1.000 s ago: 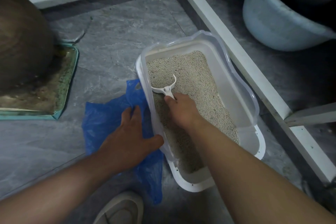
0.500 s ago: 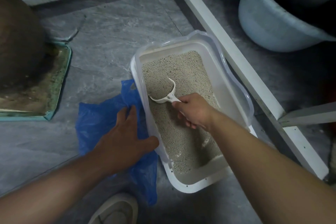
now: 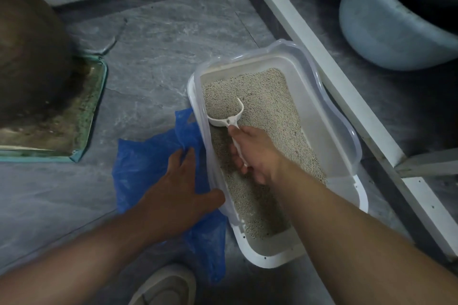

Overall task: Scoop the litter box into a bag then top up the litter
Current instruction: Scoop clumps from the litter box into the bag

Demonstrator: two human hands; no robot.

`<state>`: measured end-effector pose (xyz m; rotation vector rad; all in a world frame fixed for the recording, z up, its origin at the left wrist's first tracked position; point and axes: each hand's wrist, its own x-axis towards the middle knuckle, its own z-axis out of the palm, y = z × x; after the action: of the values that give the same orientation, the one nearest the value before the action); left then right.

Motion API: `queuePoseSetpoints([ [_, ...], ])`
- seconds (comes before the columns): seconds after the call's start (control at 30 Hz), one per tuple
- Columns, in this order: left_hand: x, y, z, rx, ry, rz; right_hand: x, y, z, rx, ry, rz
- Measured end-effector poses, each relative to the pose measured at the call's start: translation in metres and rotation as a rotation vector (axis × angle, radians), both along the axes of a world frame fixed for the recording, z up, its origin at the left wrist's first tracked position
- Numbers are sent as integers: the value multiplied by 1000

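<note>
Two hands work: my right hand [image 3: 257,151] keeps a closed grip around the light, stiff scoop [image 3: 229,119] handle; my left hand [image 3: 178,188] lies flat on the soft, slippery bag [image 3: 138,166] beside the litter box [image 3: 329,111].

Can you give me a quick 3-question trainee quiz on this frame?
1. True or false: the right hand grips the handle of the white scoop.
2. What lies under the left hand? A) a towel B) the blue bag C) a lid
3. Fill in: the scoop's bowl sits in the ____ inside the litter box.

Key: 1 true. 2 B; the hand lies flat on the bag, beside the box's left wall. 3 litter.
</note>
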<state>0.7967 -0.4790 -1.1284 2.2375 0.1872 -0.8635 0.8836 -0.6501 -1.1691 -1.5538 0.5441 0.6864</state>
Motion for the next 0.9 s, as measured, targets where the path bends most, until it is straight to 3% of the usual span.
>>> queuePoseSetpoints([
  [0.1,0,-1,1,19,-10,-11,-5,0,-1,60,-21,-26],
  [0.27,2,-4,3,30,-16,-29,1,-2,-5,-141,-140,83],
  [0.9,0,-8,4,107,-61,-21,-48,-36,10,4,-179,-89],
])
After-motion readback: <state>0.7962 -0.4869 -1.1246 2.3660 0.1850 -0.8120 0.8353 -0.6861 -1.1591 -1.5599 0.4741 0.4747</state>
